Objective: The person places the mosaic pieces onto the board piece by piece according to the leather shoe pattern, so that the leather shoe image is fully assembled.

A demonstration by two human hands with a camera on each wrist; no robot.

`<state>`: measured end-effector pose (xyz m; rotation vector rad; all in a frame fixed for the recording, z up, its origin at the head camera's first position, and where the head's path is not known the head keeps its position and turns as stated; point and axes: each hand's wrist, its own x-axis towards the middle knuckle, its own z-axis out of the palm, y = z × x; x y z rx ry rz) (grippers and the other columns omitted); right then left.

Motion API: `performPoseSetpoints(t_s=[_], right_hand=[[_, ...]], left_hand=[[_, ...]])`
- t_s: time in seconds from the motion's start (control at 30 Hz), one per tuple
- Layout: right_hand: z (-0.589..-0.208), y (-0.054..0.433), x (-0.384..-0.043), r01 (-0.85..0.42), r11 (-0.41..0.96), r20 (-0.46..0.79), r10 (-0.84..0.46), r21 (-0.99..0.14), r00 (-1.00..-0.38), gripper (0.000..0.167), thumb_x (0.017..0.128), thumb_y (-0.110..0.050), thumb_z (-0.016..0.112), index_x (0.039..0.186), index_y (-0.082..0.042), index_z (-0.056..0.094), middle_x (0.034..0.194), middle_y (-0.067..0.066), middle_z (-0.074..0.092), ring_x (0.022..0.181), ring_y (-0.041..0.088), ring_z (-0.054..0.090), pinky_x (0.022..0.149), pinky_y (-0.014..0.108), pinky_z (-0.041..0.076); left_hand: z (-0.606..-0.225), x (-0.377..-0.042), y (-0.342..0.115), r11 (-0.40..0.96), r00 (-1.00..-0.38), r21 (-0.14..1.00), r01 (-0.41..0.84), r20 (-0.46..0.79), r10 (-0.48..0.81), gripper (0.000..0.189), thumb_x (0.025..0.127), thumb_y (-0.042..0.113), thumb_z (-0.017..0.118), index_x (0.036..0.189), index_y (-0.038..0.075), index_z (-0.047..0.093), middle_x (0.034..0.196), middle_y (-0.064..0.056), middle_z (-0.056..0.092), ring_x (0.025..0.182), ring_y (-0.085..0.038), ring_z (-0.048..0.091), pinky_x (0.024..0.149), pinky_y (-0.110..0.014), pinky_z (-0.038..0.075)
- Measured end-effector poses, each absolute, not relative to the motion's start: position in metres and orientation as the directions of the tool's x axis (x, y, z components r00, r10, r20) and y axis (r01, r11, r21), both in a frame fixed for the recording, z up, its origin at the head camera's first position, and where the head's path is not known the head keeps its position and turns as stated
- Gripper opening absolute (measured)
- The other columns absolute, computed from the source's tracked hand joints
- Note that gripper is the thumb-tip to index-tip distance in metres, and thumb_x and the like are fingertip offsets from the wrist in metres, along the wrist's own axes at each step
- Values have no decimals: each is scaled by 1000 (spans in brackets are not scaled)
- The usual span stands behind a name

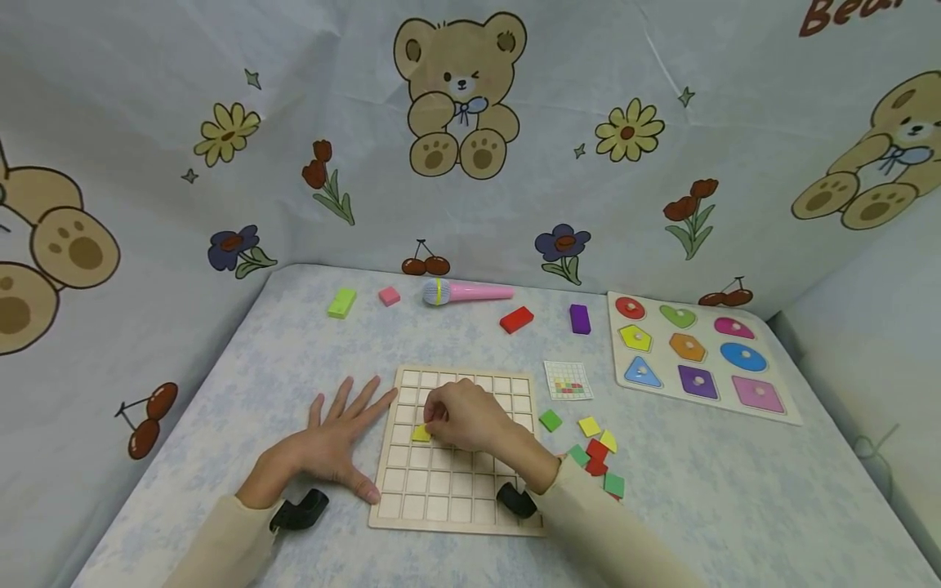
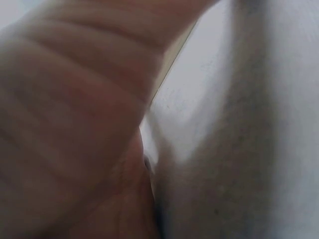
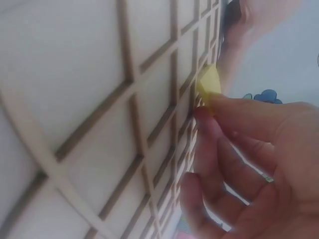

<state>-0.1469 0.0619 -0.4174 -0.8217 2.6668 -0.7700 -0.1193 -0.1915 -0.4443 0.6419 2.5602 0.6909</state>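
Observation:
My right hand pinches a yellow square tile between thumb and fingertips over the left part of a wooden grid board. In the right wrist view the yellow tile is tilted close to the board's ridges. Spread flat, my left hand has its fingertips and thumb at the board's left edge. The left wrist view holds mostly blurred skin of the left hand and the tabletop.
Loose tiles, such as a green one and a yellow one, lie right of the board, below a small pattern card. Farther back are a pink toy microphone, a red block, a purple block and a shape puzzle.

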Motion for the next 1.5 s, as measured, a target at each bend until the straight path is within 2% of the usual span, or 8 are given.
performPoseSetpoints(t_s=[0.5,0.73,0.97,1.17,1.37,1.5], right_hand=[[-415,62,-143,-457,715,-91,-583,-528,-807,9,87,-16,78,80,-18,73,76,-11,66,65,2,55,58,20,47],[-409,106,-138,-464,710,-10,-552,-530,-834,1,89,-15,75,90,-15,76,82,-8,69,67,5,56,59,21,48],[-408,182,-129,-313,740,-48,-421,-595,-906,10,88,-17,78,96,-13,75,89,-6,71,76,10,60,65,22,51],[-401,232,-123,-185,794,-102,-296,-578,-950,18,86,-17,80,102,-10,74,96,0,72,82,15,62,66,23,53],[-401,266,-113,-60,817,-187,-203,-574,-961,26,87,-21,79,109,-9,73,101,3,72,85,17,61,68,25,54],[-406,284,-108,-34,827,-209,-181,-560,-961,28,86,-22,80,109,-7,73,101,4,71,86,19,60,71,28,53]], left_hand=[[-443,-119,-191,767,-811,554,324,-255,527,142,55,65,90,163,21,9,169,-16,-8,149,-50,-22,106,-77,-14],[-445,-120,-189,766,-809,559,317,-263,527,143,54,65,91,163,22,9,169,-16,-9,148,-50,-23,106,-77,-15],[-442,-122,-191,768,-807,555,318,-267,527,143,55,65,90,163,22,8,169,-16,-9,148,-50,-23,105,-78,-15],[-443,-123,-192,770,-810,560,306,-272,519,142,55,66,89,163,23,8,169,-15,-11,148,-49,-24,105,-78,-15],[-447,-123,-190,765,-808,571,298,-275,521,142,54,66,89,163,22,9,169,-14,-11,148,-48,-25,105,-77,-17],[-448,-122,-190,770,-809,563,299,-278,518,143,54,67,89,163,23,9,169,-13,-11,148,-48,-25,105,-77,-17]])
